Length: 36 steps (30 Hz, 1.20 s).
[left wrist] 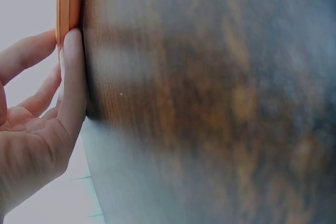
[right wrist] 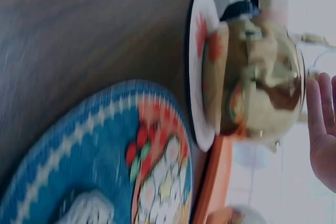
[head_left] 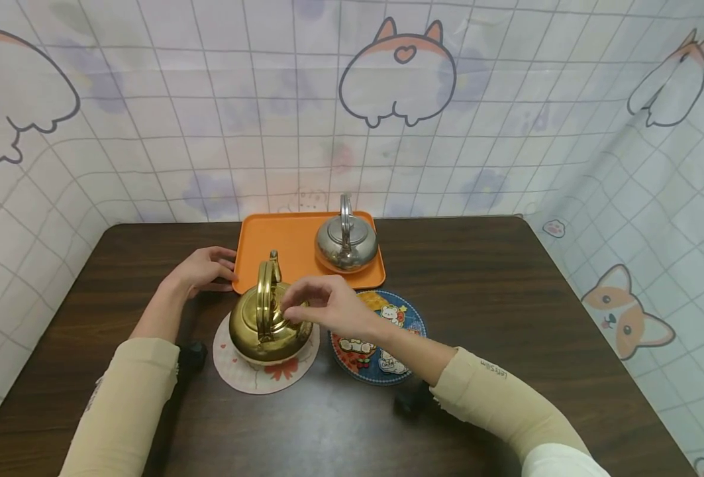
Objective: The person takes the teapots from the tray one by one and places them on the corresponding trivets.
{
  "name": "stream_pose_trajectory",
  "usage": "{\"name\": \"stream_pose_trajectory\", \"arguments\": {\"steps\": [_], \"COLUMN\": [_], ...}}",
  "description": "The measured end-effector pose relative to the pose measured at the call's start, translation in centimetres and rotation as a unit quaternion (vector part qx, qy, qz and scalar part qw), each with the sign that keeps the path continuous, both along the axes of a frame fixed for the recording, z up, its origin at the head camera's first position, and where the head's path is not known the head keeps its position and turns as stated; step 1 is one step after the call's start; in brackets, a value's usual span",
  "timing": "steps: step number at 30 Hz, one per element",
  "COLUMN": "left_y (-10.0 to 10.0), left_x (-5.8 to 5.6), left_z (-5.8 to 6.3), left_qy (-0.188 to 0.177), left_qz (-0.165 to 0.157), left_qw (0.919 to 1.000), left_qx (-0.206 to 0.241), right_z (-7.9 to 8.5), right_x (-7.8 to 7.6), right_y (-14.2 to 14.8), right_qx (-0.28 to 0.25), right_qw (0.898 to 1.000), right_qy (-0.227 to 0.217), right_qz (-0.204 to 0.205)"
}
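A shiny gold kettle (head_left: 256, 331) with its handle upright sits on a round pale mat with a red print (head_left: 232, 371). My right hand (head_left: 334, 311) hovers at the right side of its lid (right wrist: 302, 74), fingers loosely bent and thumb apart from them. Whether a fingertip touches the lid knob is hard to see. My left hand (head_left: 202, 270) rests against the left edge of an orange tray (head_left: 274, 238). The left wrist view shows its thumb (left wrist: 73, 77) and a finger touching the tray's rim (left wrist: 68, 3).
On the tray's right half stands a silver kettle (head_left: 347, 245) with its handle up. A round blue patterned mat (head_left: 381, 371) lies right of the gold kettle, under my right forearm. The dark wooden table (head_left: 477, 278) meets a patterned cloth wall (head_left: 304, 132).
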State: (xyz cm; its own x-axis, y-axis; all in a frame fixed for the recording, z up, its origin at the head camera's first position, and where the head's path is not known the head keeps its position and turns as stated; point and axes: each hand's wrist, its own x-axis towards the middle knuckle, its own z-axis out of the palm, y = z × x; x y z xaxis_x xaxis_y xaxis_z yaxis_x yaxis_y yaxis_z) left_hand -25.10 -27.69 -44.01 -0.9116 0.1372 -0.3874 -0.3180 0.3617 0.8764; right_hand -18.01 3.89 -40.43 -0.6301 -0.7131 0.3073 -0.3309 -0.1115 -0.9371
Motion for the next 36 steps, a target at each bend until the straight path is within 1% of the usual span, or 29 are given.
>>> {"name": "stream_pose_trajectory", "arguments": {"steps": [9, 12, 17, 21, 24, 30, 33, 36], "left_y": [-0.2, -0.2, -0.3, -0.2, -0.1, -0.3, -0.3, -0.2], "left_x": [-0.2, -0.2, -0.1, -0.1, -0.1, 0.0, 0.0, 0.0], "left_z": [-0.1, -0.1, 0.0, 0.1, 0.3, 0.4, 0.5, 0.4], "left_qy": [-0.003, -0.004, -0.007, -0.008, -0.009, -0.012, -0.013, -0.012], "left_qz": [-0.007, -0.009, -0.009, -0.006, -0.006, -0.007, -0.006, -0.006], "left_qw": [1.0000, 0.9999, 0.9999, 0.9999, 0.9999, 0.9998, 0.9998, 0.9998], "left_qx": [-0.001, 0.004, 0.005, 0.007, 0.008, 0.014, 0.015, 0.012], "right_z": [-0.5, -0.6, -0.2, 0.3, 0.7, 1.1, 1.3, 1.4], "right_x": [-1.9, -2.4, -3.3, -4.2, -4.8, -5.6, -6.0, -6.3], "right_y": [2.6, 3.3, 4.4, 5.1, 5.5, 6.1, 6.3, 6.4], "right_qx": [0.031, 0.043, 0.060, 0.056, 0.048, 0.037, 0.040, 0.048], "right_qw": [0.999, 0.998, 0.994, 0.992, 0.991, 0.988, 0.985, 0.980], "right_qy": [0.014, 0.015, 0.019, 0.014, 0.020, 0.038, 0.044, 0.042], "right_qz": [-0.033, -0.052, -0.087, -0.111, -0.126, -0.145, -0.163, -0.189]}}
